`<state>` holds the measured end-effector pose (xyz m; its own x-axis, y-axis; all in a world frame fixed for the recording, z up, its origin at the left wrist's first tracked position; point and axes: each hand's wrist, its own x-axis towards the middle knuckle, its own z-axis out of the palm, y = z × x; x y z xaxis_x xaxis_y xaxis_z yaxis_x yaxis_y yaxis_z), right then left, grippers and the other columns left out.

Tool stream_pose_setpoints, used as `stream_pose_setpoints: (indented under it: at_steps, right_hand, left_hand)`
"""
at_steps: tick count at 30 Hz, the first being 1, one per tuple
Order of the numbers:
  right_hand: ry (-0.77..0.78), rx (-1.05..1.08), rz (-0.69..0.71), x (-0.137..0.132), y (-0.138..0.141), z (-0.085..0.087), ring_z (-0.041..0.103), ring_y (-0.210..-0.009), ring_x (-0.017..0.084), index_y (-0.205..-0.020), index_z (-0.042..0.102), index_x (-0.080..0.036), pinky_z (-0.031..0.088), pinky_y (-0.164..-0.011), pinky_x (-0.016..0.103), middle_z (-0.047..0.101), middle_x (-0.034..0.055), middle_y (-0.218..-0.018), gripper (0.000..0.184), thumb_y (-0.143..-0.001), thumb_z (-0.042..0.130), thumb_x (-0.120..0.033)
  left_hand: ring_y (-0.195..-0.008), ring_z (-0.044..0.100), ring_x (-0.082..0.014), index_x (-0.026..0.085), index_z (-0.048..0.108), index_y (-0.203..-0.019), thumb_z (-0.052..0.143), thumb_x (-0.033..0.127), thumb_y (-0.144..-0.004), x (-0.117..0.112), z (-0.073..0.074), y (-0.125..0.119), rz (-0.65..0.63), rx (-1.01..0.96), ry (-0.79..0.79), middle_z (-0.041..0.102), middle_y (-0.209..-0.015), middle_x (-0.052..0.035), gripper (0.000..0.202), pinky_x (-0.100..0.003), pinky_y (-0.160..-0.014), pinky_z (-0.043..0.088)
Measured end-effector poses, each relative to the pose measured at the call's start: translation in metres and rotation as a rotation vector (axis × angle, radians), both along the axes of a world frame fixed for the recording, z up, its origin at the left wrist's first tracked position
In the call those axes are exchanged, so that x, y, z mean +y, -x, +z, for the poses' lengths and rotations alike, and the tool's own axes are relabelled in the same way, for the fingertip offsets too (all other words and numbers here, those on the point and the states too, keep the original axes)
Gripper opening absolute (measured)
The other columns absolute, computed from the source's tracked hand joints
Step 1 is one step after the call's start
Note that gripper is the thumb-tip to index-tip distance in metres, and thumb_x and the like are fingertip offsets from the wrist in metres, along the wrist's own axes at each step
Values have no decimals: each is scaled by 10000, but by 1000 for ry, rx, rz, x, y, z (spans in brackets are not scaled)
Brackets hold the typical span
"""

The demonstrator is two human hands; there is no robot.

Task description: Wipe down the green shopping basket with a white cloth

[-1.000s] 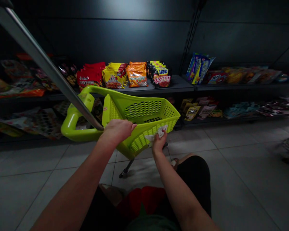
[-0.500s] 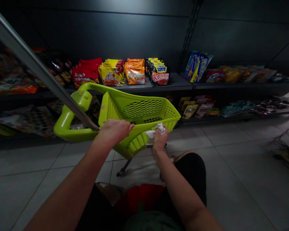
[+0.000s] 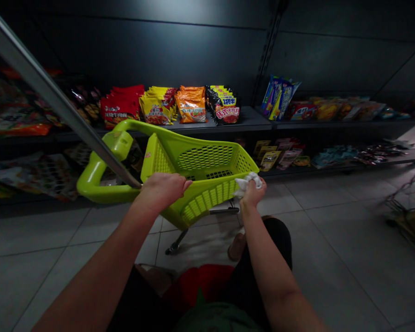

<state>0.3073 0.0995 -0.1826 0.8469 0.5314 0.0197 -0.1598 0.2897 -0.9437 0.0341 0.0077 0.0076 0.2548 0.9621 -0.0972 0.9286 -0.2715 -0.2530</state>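
Note:
A lime-green plastic shopping basket on wheels (image 3: 207, 203) stands in front of me, with a long metal pull handle (image 3: 55, 94) rising from its green grip toward the upper left. My left hand (image 3: 161, 190) rests on the near rim of the basket, fingers curled over it. My right hand (image 3: 252, 192) is at the basket's right corner and grips a crumpled white cloth or tissue (image 3: 248, 182), which touches the rim. The basket's interior holds nothing visible.
Dark store shelves (image 3: 228, 122) hold rows of colourful snack packets (image 3: 190, 105) behind the basket, with more packets on a lower shelf (image 3: 332, 159). Grey floor tiles (image 3: 332, 221) surround the basket. A wire object (image 3: 404, 203) sits at the right edge.
My right hand has moved right and up along the basket wall, carrying the white cloth to the corner of the rim. My left hand and the basket stay nearly still.

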Motion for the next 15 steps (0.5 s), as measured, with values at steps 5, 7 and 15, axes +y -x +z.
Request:
stream_pose_setpoints:
  at_steps: [5,7,15]
  right_hand:
    - [80,-114,117,-30,52,-17,609,-947,192,-1166,550,-190,510,-894,346,637,63,-1090,455,-727,548,-312]
    - [45,-207,443,-64,105,-29,613,-915,200,-1100,607,-203,508,-883,337,665,45,-1034,393,-722,580,-304]
    - [102,-158,473,-52,65,-28,588,-775,179,-960,637,-187,491,-750,298,654,9,-850,332,-654,625,-316]
  left_hand:
    - [-923,749,-340,182,762,-989,269,513,-1025,0,1,-1,18,3,34,786,-988,-158,595,-408,-754,538]
    - [-927,748,-336,177,761,-1009,267,503,-1027,0,0,0,23,23,36,785,-1007,-161,592,-393,-744,534]
    - [-931,744,-327,208,759,-1028,289,505,-1020,-1,-5,22,6,65,64,786,-1010,-150,556,-372,-730,522]
